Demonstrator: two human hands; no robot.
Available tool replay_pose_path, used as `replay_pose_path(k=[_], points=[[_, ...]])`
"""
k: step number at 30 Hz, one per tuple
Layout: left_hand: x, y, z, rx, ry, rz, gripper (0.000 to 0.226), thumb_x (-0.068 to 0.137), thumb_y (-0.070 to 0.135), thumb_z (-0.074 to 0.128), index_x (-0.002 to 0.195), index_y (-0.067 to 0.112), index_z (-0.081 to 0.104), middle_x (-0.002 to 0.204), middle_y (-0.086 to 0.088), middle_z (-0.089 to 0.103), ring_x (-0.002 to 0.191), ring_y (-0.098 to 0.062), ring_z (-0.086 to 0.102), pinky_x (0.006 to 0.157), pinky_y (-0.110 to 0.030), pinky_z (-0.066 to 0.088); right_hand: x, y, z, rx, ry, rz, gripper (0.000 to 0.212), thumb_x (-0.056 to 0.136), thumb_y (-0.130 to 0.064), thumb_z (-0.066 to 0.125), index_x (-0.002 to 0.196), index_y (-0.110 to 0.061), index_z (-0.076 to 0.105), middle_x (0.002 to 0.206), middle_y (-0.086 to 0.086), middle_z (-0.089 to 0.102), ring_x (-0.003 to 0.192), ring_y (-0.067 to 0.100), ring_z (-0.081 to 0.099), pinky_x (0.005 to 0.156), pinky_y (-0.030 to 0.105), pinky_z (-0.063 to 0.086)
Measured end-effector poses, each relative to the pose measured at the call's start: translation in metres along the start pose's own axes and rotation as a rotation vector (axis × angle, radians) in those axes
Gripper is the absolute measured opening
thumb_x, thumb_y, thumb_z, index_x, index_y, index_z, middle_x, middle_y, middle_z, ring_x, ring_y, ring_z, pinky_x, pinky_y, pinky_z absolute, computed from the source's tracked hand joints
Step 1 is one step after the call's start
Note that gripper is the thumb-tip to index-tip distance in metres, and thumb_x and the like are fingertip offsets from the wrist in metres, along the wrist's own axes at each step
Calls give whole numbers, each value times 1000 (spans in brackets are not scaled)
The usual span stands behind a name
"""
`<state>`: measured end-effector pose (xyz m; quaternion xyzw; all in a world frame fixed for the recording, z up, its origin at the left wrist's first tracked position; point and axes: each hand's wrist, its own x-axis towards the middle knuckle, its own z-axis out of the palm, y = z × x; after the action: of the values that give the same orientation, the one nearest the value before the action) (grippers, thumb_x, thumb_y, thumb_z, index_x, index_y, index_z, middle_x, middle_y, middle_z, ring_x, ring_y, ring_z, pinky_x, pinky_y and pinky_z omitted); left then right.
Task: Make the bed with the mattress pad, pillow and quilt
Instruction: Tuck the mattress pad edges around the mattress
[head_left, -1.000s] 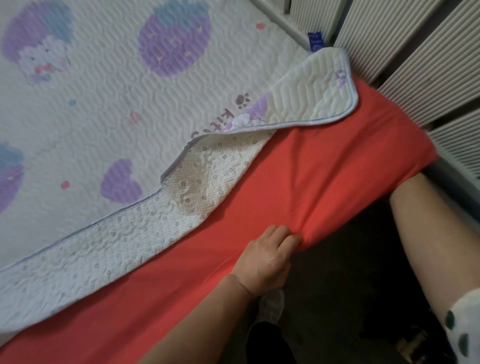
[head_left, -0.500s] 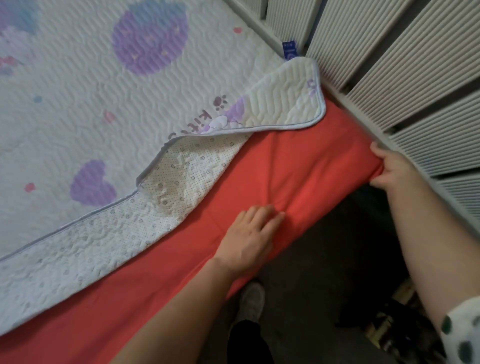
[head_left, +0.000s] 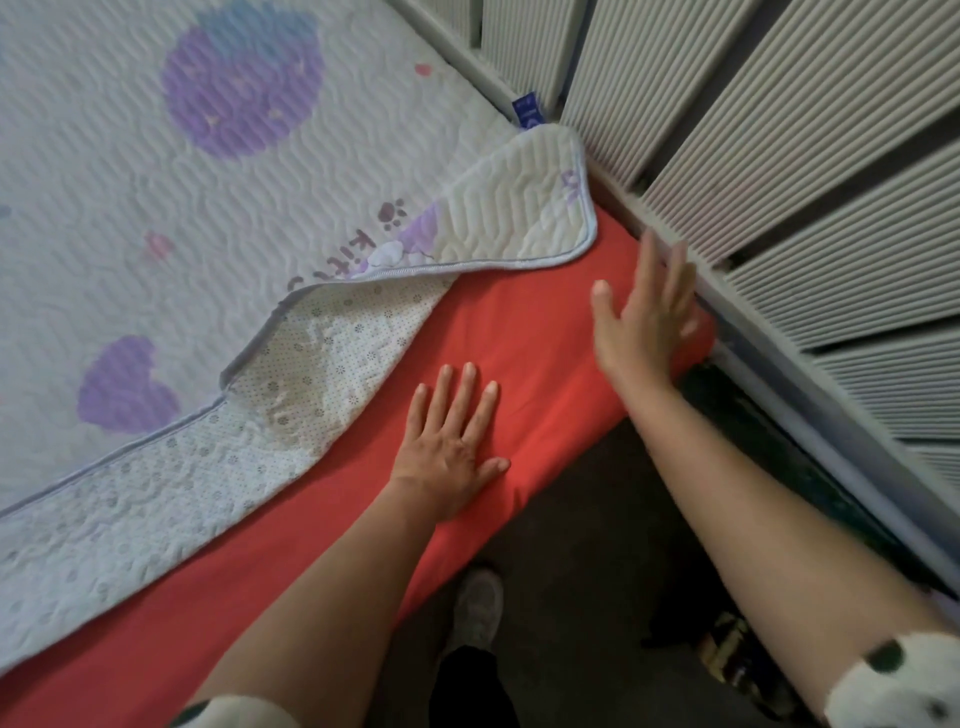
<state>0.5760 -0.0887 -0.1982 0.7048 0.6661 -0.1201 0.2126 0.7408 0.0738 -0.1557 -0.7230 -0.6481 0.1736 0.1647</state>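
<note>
The fingers (head_left: 470, 387) of the left hand (head_left: 447, 452) lie straight and spread, tips toward twelve o'clock, flat on the red sheet (head_left: 519, 322) close to the bed's near edge. They grip nothing. The right hand (head_left: 639, 332) is at about two o'clock from the left, its fingers (head_left: 652, 270) also straight and apart, over the sheet's corner just beside the slatted panel (head_left: 779, 156). It is blurred, so I cannot tell whether it touches the cloth. The mattress pad (head_left: 156, 208) covers the bed from nine round to twelve o'clock. Its near edge is turned over, and the dotted underside (head_left: 311, 364) shows in a band from eight o'clock up toward the centre. Its corner (head_left: 519, 218) lies doubled over at one o'clock, by a blue tag (head_left: 525, 110). Neither pillow nor quilt is in view. A shoe (head_left: 480, 603) stands on the dark floor at six o'clock. Judging from this, the sheet is being smoothed before the pad is folded down. The risks are plain. A hard push toward the corner could ruck the sheet or drag it off the mattress. The tight gap at the panel could catch the right hand's fingers. Flipping the pad from one point only could leave the doubled corner creased or the whole pad askew.
</note>
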Motion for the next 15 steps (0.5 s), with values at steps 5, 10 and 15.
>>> replay_pose_path(k=[5, 10, 15], points=[[-5, 0, 9, -5, 156, 28, 92, 80, 75, 27, 152, 24, -3, 159, -9, -7, 147, -32, -8, 116, -54, 1, -48, -5, 45, -441, -278, -533, 66, 89, -65, 30, 149, -45, 10, 161, 2, -1, 147, 35, -5, 107, 71, 4], [-7, 1, 16, 43, 202, 15, 97, 78, 78, 31, 152, 24, 0, 159, -8, -4, 147, -33, -5, 116, -57, 5, -48, 24, 58, -483, -208, -608, 65, 90, -64, 31, 149, -43, 14, 161, 3, 7, 147, 34, 3, 107, 71, 7], [-11, -8, 0, -15, 165, 86, 83, 85, 73, 26, 152, 27, 10, 160, -9, 3, 147, -33, -2, 117, -56, 10, -44, 9, 47, -504, -288, -587, 64, 90, -62, 26, 149, -41, 15, 161, 5, 8, 147, 36, 3, 107, 71, 4]])
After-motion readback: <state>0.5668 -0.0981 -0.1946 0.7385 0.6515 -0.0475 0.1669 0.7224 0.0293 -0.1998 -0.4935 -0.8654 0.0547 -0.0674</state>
